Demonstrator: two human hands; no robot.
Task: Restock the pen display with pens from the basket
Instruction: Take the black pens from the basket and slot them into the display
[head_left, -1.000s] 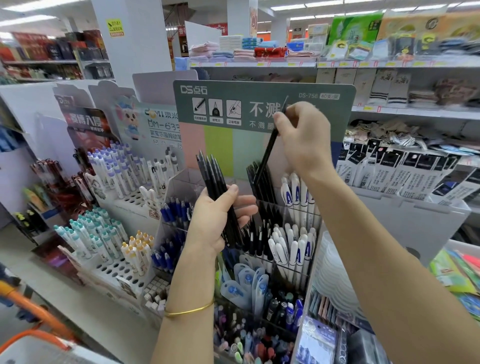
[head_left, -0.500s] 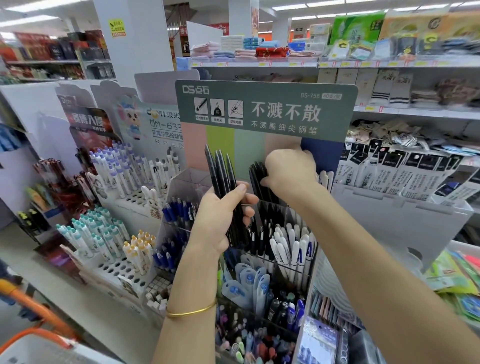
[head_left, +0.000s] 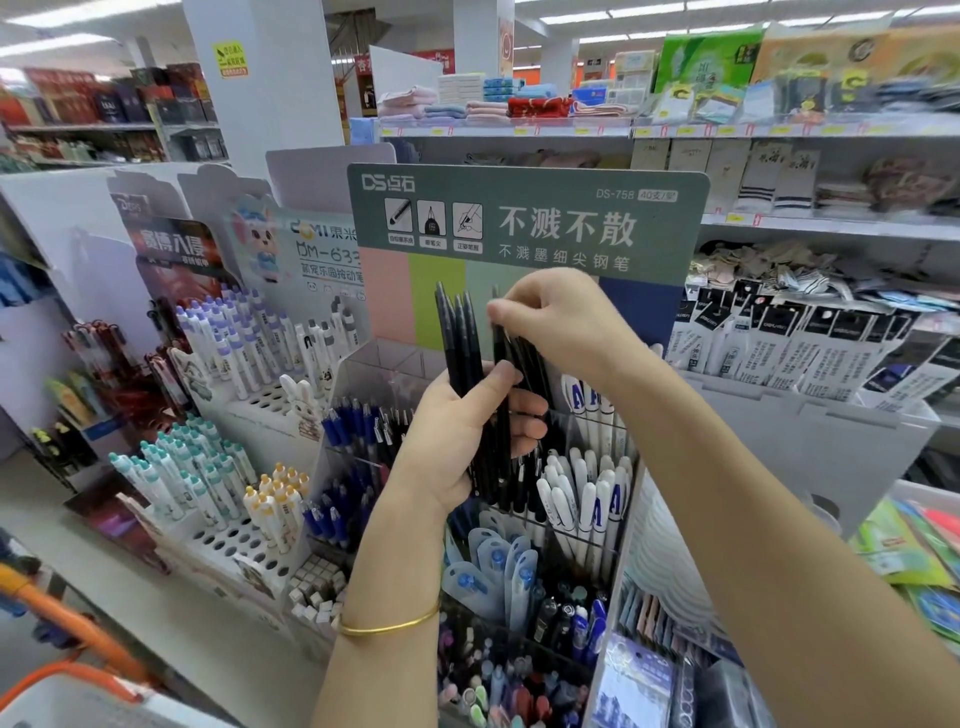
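Note:
My left hand (head_left: 457, 441) grips a bundle of black pens (head_left: 460, 338), held upright in front of the clear pen display (head_left: 395, 364) under the green header card (head_left: 527, 218). My right hand (head_left: 563, 322) pinches the top of one black pen (head_left: 497, 343) at the right side of the bundle, just above my left thumb. More black pens stand in the display's upper compartment behind my hands, partly hidden. White pens (head_left: 587, 493) fill the compartment to the right. The basket (head_left: 57, 696) shows only as an orange and white rim at the bottom left.
White tiered racks with capped pens (head_left: 218, 467) stand to the left. Blue pens (head_left: 348, 421) and mixed pens (head_left: 519, 691) fill lower compartments. Packaged refills (head_left: 810, 348) hang on the right, and store shelves run behind.
My right hand put a black pen down into the upper compartment, then came back up to the bundle and now pinches a pen in it. My left hand stayed nearly still.

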